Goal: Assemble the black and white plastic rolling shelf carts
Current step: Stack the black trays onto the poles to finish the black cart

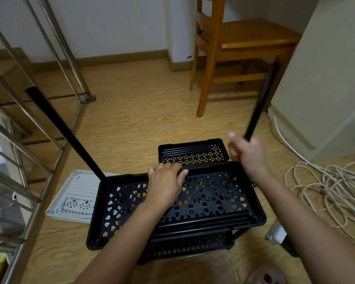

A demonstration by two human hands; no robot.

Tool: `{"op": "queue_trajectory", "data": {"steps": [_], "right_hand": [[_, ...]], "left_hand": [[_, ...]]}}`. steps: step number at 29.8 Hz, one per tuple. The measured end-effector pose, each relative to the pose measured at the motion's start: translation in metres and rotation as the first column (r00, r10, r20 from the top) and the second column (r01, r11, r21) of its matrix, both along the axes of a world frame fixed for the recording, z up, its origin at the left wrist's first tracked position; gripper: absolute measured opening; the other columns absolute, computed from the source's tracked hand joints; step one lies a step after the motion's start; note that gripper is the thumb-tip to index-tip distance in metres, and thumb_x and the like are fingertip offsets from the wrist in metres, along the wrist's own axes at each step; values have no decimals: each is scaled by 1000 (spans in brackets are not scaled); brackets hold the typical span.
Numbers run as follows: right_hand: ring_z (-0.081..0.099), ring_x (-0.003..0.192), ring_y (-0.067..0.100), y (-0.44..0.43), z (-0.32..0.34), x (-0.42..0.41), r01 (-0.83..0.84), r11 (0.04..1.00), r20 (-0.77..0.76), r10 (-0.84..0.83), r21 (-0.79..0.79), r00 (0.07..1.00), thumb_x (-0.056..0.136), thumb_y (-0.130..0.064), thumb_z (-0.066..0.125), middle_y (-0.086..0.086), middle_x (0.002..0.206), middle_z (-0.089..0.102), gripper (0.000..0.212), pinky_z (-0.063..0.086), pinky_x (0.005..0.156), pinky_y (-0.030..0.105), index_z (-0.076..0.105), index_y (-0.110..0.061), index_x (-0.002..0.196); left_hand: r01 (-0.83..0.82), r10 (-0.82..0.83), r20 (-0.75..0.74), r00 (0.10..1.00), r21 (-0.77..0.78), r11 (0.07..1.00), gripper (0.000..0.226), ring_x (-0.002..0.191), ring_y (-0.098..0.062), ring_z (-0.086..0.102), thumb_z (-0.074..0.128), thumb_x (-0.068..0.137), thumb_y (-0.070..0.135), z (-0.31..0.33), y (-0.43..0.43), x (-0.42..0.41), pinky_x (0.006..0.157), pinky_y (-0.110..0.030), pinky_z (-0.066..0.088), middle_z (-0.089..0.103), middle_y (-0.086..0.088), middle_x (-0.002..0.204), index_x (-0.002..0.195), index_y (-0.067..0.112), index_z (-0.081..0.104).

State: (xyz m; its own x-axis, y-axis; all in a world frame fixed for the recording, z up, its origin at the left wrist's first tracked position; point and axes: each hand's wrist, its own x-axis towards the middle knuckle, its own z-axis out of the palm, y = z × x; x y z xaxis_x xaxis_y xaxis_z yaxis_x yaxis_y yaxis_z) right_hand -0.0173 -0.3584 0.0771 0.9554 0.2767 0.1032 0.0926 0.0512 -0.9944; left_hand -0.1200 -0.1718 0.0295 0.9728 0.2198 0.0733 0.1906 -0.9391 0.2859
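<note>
A black perforated shelf tray (213,197) sits on top of a lower black tray (184,247) on the wooden floor. One black pole (64,132) stands in the top tray's far left corner socket, leaning left. My left hand (164,185) rests on the tray's far rim, fingers hooked over the edge. My right hand (246,152) grips a second black pole (260,103) above the tray's far right corner. Loose black poles (203,221) lie inside the top tray along its near side. Another black tray (193,152) with poles in it lies behind.
White shelf trays (76,197) lie stacked on the floor at left. A steel rack frame (39,124) stands at far left. A wooden chair (234,48) is behind, a white appliance (326,78) at right, and a coiled white cord (332,187) beside it.
</note>
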Motion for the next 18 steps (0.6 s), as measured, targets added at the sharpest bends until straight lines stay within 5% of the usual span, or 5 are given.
{"op": "queue_trajectory", "data": {"steps": [9,14,18], "right_hand": [[30,38,9,7,6,-14,101,994,0,-101,-28,995,96,-22,51,-8,41,35,52,26,42,20,37,-23,47],[38,47,1,34,4,-36,476,879,25,-476,-6,879,93,-37,56,-6,60,41,35,34,49,16,41,-21,66],[49,56,-9,55,-9,-45,640,761,-49,-639,104,768,85,-31,68,-11,71,48,22,40,57,6,49,-24,76]], "left_hand": [[-16,16,19,1000,0,1000,40,102,-18,52,32,99,46,0,-1,-2,90,-31,23,62,1,103,113,20,59],[-38,38,7,999,15,999,42,102,-19,52,32,99,48,1,-4,1,87,-31,25,63,1,103,115,21,60],[-50,50,-2,999,60,997,42,102,-17,51,31,99,49,0,-7,4,86,-32,25,62,2,104,114,22,59]]}}
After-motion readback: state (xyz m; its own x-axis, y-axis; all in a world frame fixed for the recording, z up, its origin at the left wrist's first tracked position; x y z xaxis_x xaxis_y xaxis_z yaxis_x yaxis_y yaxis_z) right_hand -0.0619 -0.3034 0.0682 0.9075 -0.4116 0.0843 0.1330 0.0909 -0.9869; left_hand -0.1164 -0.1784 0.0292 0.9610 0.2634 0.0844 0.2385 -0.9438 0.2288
